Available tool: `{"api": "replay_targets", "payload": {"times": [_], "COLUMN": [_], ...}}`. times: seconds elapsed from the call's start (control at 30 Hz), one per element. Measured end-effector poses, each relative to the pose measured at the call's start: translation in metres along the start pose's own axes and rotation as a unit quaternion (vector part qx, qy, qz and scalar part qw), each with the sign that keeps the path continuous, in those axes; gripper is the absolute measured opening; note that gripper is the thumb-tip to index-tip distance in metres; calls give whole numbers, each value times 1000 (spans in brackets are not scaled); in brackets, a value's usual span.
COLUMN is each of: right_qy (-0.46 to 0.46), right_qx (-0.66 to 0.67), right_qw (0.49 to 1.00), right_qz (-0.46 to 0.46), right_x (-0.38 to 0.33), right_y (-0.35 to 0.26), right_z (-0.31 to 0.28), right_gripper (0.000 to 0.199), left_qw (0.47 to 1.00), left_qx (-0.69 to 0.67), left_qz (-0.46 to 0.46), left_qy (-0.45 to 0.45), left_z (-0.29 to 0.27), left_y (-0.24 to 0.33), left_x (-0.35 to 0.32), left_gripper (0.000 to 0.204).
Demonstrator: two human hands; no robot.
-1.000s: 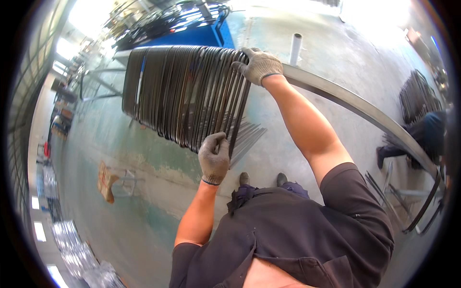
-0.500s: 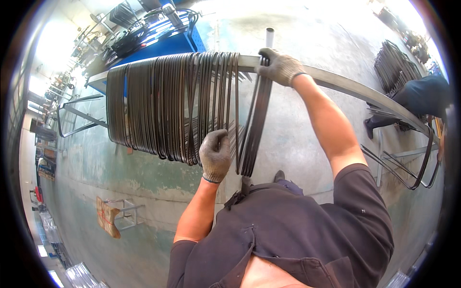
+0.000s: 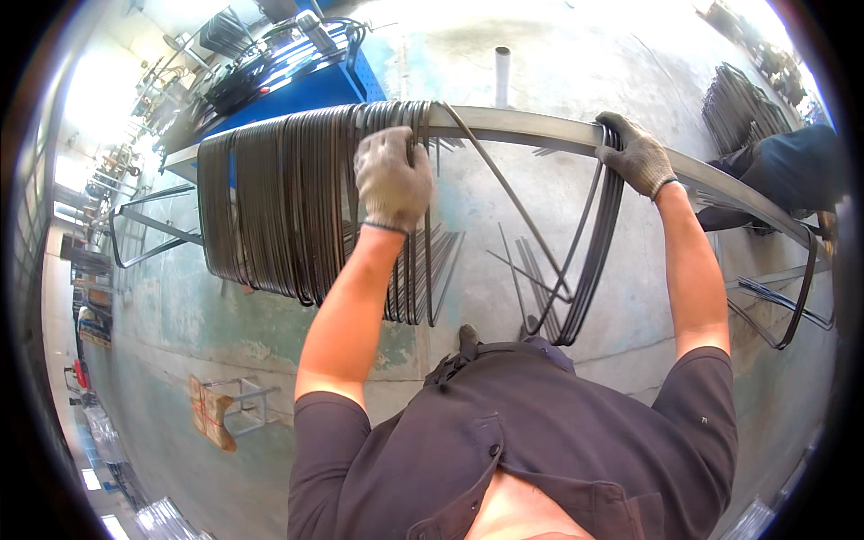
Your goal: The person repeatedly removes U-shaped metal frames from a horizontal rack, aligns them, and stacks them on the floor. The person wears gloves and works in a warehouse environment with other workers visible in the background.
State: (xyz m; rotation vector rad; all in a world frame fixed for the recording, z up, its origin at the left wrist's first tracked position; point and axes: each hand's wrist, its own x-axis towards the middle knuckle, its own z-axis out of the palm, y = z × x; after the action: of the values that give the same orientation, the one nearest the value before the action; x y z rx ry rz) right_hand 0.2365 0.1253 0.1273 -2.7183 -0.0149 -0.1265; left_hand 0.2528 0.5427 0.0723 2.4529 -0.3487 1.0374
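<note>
Gloves on, you stand at a long steel rail hung with bent wire loops, sorting them from one side to the other. Your left hand rests against the big hanging bundle of loops, fingers curled over the wires at its near edge; whether it pinches a single loop or only presses the stack, the view does not settle. Your right hand is closed over the rail and over the top of a small separated group of loops, which hangs directly below that hand.

Judging by the two piles, the work looks to be in its early part: only a handful of loops hang under your right hand, while the dense mass to the left of your left hand remains to be dealt with. Between your hands, a few loose wires dangle at a slant, neither with the bundle nor with the small group, so they appear to be in transit.

Beyond the rail, away from your hands, sits a blue bench piled with dark wire, and a short upright pipe stands on the concrete floor. Far right of your right hand, another person in dark blue clothing works near a second rack of wire.
</note>
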Motion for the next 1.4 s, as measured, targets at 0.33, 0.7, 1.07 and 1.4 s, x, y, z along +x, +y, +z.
{"api": "replay_targets", "payload": {"times": [0.33,0.7,1.07,1.4], "right_qy": [70,82,58,346], "right_qx": [-21,-30,-30,23], "right_qw": [996,991,996,936], "right_qz": [-59,-97,-62,-55], "right_x": [-10,-8,-8,-81], "right_y": [34,48,42,42], "right_z": [0,2,0,68], "right_gripper": [56,58,60,106], "left_qw": [992,982,963,968], "left_qx": [125,-31,-133,-194], "left_qz": [-17,-154,-125,-123], "left_qy": [-17,-108,-200,-105], "left_z": [55,66,91,92], "left_y": [-5,69,154,193], "left_x": [27,41,37,-20], "left_gripper": [27,31,38,51]}}
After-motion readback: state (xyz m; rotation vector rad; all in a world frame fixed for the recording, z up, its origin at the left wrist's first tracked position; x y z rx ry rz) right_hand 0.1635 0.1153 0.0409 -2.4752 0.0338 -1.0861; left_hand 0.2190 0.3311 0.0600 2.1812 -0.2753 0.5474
